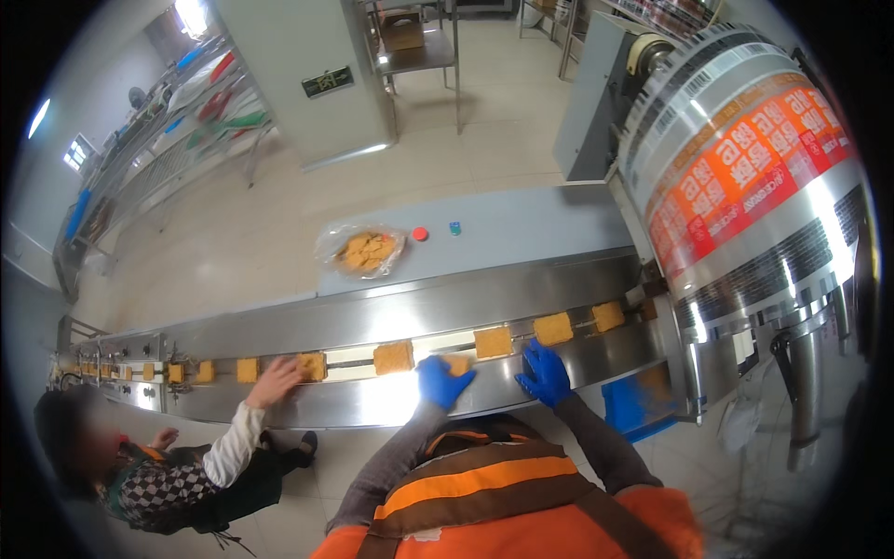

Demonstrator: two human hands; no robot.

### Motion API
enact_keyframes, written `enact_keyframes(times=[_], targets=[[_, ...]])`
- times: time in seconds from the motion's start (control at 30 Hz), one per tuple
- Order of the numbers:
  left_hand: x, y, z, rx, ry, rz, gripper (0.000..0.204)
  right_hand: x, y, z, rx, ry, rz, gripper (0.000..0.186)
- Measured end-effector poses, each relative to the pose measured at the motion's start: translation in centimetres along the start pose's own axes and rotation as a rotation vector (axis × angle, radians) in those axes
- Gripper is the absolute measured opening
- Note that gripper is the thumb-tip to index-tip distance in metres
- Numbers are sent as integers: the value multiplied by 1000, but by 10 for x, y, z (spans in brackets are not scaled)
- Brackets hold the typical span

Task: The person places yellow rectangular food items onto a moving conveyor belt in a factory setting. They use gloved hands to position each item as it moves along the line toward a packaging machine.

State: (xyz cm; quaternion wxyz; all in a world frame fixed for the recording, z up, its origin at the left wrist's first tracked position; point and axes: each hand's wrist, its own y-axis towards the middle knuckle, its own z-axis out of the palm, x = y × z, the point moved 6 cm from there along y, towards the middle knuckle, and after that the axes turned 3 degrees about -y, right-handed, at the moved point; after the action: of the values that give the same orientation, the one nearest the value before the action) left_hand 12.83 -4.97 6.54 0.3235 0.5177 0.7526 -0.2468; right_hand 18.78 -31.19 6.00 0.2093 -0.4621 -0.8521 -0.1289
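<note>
On the conveyor (521, 307), noodle blocks were tended.
Left hand (443, 380) was curled over one block (456, 365); right hand (545, 373) was spread flat beside it, steadying.

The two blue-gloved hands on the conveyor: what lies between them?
In the head view, only bare steel conveyor rim lies between the left hand and right hand; one noodle block sits just beyond the gap.

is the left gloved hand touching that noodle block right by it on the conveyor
Touching. The head view shows the left hand with its blue fingers lying over the near edge of the orange noodle block, no gap between them. The right hand rests on the conveyor rail.
</note>
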Motion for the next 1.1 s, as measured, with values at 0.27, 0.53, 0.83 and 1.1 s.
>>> enact_keyframes(times=[0.27, 0.53, 0.83, 1.1], targets=[[-79, 52, 114, 218, -321, -312, 71, -31, -36, -40, -142, 1, 13, 53], [-36, -22, 52, 11, -170, -98, 61, -95, -6, -32, -335, 2, 79, 52], [18, -71, -41, -85, 433, -180, 77, -106, 34, -15, -228, 179, 408, 81], [56, -71, -38, 50, 482, -299, 96, -119, 16, -14, -338, -186, 147, 82]])
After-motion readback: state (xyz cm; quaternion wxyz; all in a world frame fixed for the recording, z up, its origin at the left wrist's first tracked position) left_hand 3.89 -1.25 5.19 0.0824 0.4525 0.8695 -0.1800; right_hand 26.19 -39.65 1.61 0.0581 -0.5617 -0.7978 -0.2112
